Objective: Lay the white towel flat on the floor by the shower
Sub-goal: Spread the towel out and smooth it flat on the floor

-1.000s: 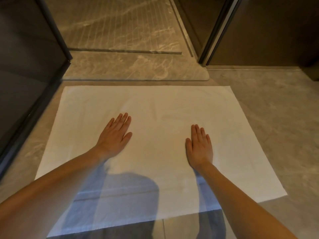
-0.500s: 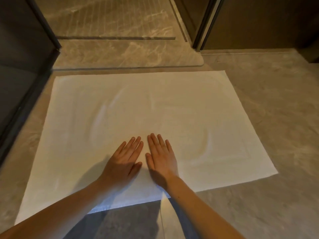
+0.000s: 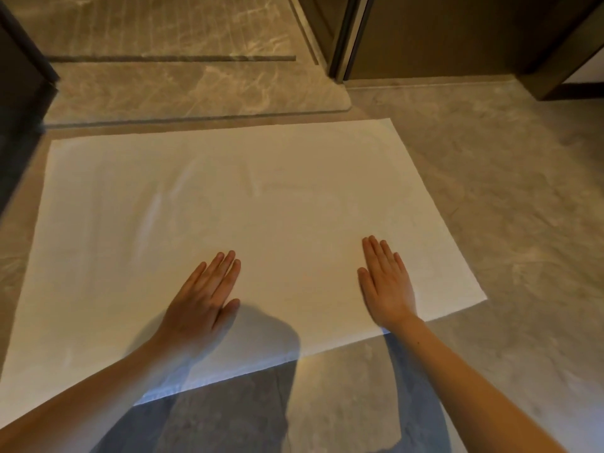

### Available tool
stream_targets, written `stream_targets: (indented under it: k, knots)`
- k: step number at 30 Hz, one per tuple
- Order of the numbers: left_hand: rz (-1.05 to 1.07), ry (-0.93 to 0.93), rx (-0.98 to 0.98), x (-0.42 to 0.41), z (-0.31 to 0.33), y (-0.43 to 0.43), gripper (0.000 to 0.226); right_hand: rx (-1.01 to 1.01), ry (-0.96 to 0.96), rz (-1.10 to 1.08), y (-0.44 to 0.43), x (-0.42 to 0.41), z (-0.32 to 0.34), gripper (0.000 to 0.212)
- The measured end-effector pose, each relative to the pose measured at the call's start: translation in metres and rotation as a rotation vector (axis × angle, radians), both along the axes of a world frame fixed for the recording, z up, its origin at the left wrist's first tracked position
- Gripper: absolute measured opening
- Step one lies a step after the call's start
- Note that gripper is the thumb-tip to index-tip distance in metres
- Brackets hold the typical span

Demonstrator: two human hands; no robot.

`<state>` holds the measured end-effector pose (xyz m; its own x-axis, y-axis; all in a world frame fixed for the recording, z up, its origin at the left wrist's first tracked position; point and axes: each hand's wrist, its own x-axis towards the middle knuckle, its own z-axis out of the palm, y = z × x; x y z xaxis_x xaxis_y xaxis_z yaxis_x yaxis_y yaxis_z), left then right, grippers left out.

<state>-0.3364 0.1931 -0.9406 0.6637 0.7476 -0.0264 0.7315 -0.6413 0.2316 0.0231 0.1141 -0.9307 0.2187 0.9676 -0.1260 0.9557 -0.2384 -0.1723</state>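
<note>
The white towel (image 3: 255, 204) lies spread out on the grey stone floor, its far edge along the shower's threshold step. Faint creases run across its middle left. My left hand (image 3: 202, 299) rests palm down on the towel's near half, fingers straight and close together. My right hand (image 3: 387, 282) presses flat on the towel near its near right corner, about a forearm's length from the left hand. Neither hand grips anything.
The marble shower step (image 3: 196, 89) and shower floor (image 3: 157, 24) lie just past the towel. A dark glass panel (image 3: 19, 93) stands at the left. A dark frame post (image 3: 346, 37) and brown wall (image 3: 441, 34) rise at the back right. Bare floor (image 3: 506, 207) extends to the right.
Half a second ago both hands lay side by side at the towel's near middle. They have slid apart, the right hand far to the right, the left slightly left.
</note>
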Motion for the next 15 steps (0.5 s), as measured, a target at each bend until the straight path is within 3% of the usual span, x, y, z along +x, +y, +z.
stream_targets:
  k: [15]
  knots:
    - [-0.114, -0.01, 0.039, 0.044, 0.027, 0.005, 0.06, 0.064, 0.066, -0.018, 0.007, -0.018, 0.01, 0.064]
